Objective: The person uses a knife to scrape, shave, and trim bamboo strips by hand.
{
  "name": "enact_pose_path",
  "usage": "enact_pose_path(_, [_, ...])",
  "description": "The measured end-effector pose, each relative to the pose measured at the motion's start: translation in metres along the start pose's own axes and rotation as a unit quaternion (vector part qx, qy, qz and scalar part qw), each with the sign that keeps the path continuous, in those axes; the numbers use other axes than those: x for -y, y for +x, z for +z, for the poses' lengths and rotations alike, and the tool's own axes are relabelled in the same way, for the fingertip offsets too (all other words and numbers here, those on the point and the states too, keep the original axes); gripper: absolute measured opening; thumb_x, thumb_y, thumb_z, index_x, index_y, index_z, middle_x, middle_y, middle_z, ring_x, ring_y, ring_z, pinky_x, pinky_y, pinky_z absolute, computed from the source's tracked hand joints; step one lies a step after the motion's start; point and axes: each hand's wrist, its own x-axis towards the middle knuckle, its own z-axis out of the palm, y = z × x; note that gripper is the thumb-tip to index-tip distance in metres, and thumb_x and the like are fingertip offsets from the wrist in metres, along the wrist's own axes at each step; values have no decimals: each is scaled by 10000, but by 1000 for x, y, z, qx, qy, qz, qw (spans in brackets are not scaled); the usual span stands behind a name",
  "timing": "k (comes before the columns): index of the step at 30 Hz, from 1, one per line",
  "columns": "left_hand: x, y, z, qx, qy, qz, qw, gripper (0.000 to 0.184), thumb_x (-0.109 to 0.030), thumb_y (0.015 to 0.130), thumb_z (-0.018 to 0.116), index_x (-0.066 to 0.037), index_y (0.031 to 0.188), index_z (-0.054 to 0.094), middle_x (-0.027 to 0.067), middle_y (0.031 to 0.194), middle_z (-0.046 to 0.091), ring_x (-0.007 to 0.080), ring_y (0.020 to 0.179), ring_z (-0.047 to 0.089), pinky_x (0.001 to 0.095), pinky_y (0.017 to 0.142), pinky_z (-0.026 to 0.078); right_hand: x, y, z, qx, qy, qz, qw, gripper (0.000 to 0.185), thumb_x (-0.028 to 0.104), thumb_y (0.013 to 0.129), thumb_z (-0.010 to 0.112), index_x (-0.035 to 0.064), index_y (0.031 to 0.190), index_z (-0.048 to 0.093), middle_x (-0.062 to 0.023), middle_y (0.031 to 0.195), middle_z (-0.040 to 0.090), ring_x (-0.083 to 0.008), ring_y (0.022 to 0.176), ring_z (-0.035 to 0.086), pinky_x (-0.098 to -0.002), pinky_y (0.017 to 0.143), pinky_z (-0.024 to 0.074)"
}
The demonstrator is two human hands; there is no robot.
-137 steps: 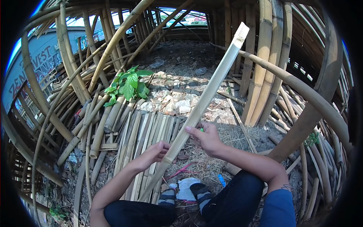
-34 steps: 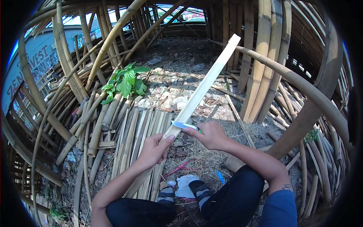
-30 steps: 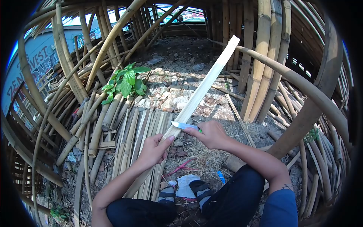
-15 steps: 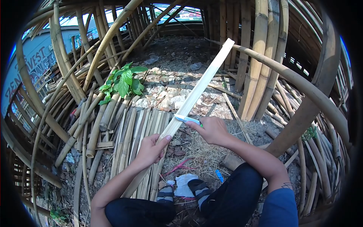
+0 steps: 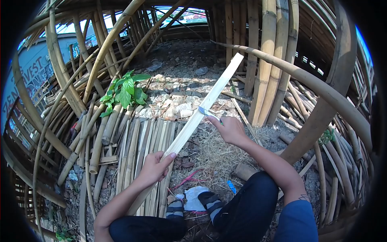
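A long pale split-bamboo strip (image 5: pixel 217 90) slants from my lap up and away to the right. My left hand (image 5: pixel 154 169) is closed around its lower part, thumb on top. In my right hand (image 5: pixel 230 131) is a knife (image 5: pixel 204 110), its bluish blade lying across the strip about midway along. My fingers wrap round the knife's handle, mostly hiding it; a little green shows there. Below and left of the strip, a row of split bamboo slats (image 5: pixel 139 139) lies on the ground beside my left hand.
Thin shavings (image 5: pixel 211 161) cover the ground under my right arm. A bent bamboo pole (image 5: pixel 306 76) arches across the right side, near thick upright bamboo posts (image 5: pixel 264 64). A leafy green plant (image 5: pixel 127 90) grows at left among piled poles. A blue object (image 5: pixel 231 186) lies near my right knee.
The knife and my right hand have moved up and away along the strip. The strip's far end sits slightly lower in view. My left hand keeps its grip, and the whole view has shifted a little.
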Motion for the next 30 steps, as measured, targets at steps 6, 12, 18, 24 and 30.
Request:
enact_pose_path(6, [10,-8,-5,19,20,-22,999,405,-375,979,624,-29,776,567,10,516,504,71,372,452,247,341,325,-50,14,-1,-60,37,100,993,863,708,943,372,-51,631,637,-248,612,602,-389,637,640,-504,632,478])
enact_pose_path(12, [9,2,-1,40,-9,-30,999,418,-416,994,583,-32,832,570,5,513,490,77,360,443,247,340,333,-21,-14,22,41,48,-24,998,809,682,947,412,-44,688,657,-241,598,602,-405,606,632,-500,634,493])
enact_pose_path(18, [-1,9,-2,47,-51,-57,996,457,-474,1017,499,-46,886,589,-1,535,488,79,358,433,231,336,340,43,-40,34,134,26,-191,972,786,676,954,392,-12,700,675,-224,586,606,-413,585,629,-493,620,517])
enact_pose_path(24, [2,10,-2,18,-23,-45,999,512,-500,1037,414,-28,960,596,23,553,493,92,361,435,236,332,338,48,-33,44,140,31,-215,966,822,721,934,368,4,669,669,-211,568,605,-402,571,636,-493,592,518])
enact_pose_path(30, [1,12,-2,1,-22,-29,999,534,-508,1039,392,-20,983,601,13,520,458,96,357,418,244,328,316,54,-28,39,96,4,-205,974,776,694,931,433,7,631,635,-185,495,542,-383,504,595,-468,529,470])
